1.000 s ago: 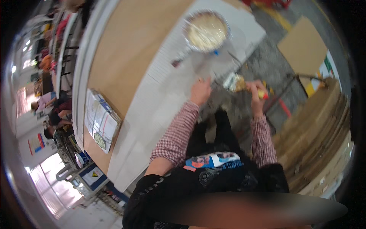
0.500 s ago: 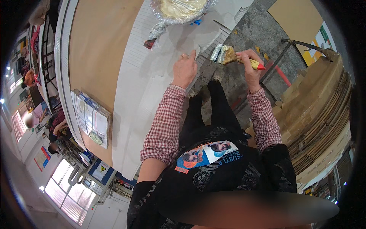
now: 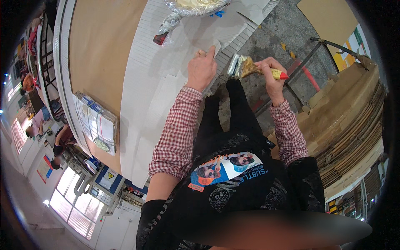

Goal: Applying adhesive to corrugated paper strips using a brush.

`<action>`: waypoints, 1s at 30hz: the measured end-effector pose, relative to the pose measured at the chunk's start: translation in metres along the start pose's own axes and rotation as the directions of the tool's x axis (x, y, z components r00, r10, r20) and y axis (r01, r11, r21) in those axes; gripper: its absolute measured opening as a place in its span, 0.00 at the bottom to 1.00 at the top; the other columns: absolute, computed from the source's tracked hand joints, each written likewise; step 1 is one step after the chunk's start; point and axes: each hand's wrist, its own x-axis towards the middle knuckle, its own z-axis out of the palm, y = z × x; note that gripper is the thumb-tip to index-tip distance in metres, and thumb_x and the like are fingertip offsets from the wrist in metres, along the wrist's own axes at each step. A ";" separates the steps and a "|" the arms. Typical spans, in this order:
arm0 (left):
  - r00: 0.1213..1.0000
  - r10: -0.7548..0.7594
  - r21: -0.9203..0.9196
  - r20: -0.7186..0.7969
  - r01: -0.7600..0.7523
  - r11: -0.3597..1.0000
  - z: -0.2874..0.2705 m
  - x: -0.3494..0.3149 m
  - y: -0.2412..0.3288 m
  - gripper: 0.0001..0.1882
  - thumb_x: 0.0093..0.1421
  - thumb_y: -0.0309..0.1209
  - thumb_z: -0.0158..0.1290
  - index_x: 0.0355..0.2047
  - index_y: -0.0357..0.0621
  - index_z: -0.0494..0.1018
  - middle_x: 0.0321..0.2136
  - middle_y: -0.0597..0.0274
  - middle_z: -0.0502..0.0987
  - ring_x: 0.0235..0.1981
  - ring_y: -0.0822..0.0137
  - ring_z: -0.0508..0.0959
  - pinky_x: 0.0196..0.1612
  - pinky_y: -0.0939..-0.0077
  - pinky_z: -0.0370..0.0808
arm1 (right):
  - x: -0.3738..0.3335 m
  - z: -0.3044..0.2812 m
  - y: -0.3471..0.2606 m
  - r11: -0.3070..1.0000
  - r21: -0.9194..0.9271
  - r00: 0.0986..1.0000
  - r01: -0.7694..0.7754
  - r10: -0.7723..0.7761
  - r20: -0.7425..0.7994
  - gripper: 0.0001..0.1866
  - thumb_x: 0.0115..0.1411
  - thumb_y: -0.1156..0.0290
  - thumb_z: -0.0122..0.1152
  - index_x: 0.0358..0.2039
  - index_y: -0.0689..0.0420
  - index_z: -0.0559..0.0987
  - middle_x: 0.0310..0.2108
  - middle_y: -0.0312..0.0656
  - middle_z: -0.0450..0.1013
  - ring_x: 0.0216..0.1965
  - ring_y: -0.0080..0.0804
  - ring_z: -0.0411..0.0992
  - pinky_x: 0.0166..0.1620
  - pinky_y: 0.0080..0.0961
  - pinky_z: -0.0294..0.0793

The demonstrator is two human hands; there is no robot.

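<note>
My right hand (image 3: 272,77), closed round the yellow, red-tipped handle, holds a wide paintbrush (image 3: 250,68) over the gap beside the table. Its bristles point left and carry whitish paste. On the overlapping white paper sheets (image 3: 156,89) rests my left hand (image 3: 201,71), index finger stretched out near the stepped sheet edges and the other fingers partly bent. I see nothing held in it. Beyond it stands a pan wrapped in clear plastic (image 3: 199,5) with cream-coloured paste inside, cut off by the top edge. Its wrapped handle ends in a red tip (image 3: 160,38).
Brown board (image 3: 106,46) covers the table's left part, where a tied, plastic-covered bundle (image 3: 98,127) lies. A tall stack of cardboard (image 3: 346,121) stands at my right, near a dark metal bar (image 3: 310,56). Several people and machinery are at the far left.
The brush has shifted slightly left and its bristles have turned more upright. My left hand stays on the sheets. The whole view has moved a little.
</note>
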 end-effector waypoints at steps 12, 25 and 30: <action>0.999 -0.052 0.074 0.006 0.052 0.996 0.006 -0.011 0.005 0.28 0.48 0.32 0.53 0.51 0.43 0.63 0.38 0.39 0.70 0.43 0.47 0.71 0.37 0.62 0.75 | 0.010 -0.002 -0.007 0.999 -0.018 0.999 0.035 -0.036 -0.025 0.09 0.56 0.77 0.49 0.21 0.65 0.75 0.25 0.40 0.73 0.27 0.22 0.69 0.33 0.18 0.68; 0.996 -0.085 0.060 0.040 0.082 0.995 0.006 -0.007 0.005 0.27 0.48 0.32 0.53 0.51 0.44 0.64 0.41 0.41 0.69 0.46 0.48 0.70 0.38 0.63 0.74 | 0.042 -0.016 -0.010 0.990 -0.109 0.988 0.084 -0.098 -0.123 0.09 0.56 0.77 0.50 0.21 0.65 0.75 0.25 0.41 0.73 0.28 0.23 0.69 0.33 0.19 0.68; 0.995 -0.101 0.099 0.003 0.100 0.990 0.007 -0.009 0.005 0.28 0.48 0.34 0.54 0.51 0.45 0.64 0.42 0.39 0.69 0.47 0.45 0.69 0.40 0.63 0.74 | 0.042 -0.020 -0.008 0.997 -0.051 0.998 0.049 -0.048 0.031 0.09 0.56 0.77 0.50 0.21 0.66 0.75 0.26 0.40 0.73 0.28 0.22 0.69 0.32 0.18 0.68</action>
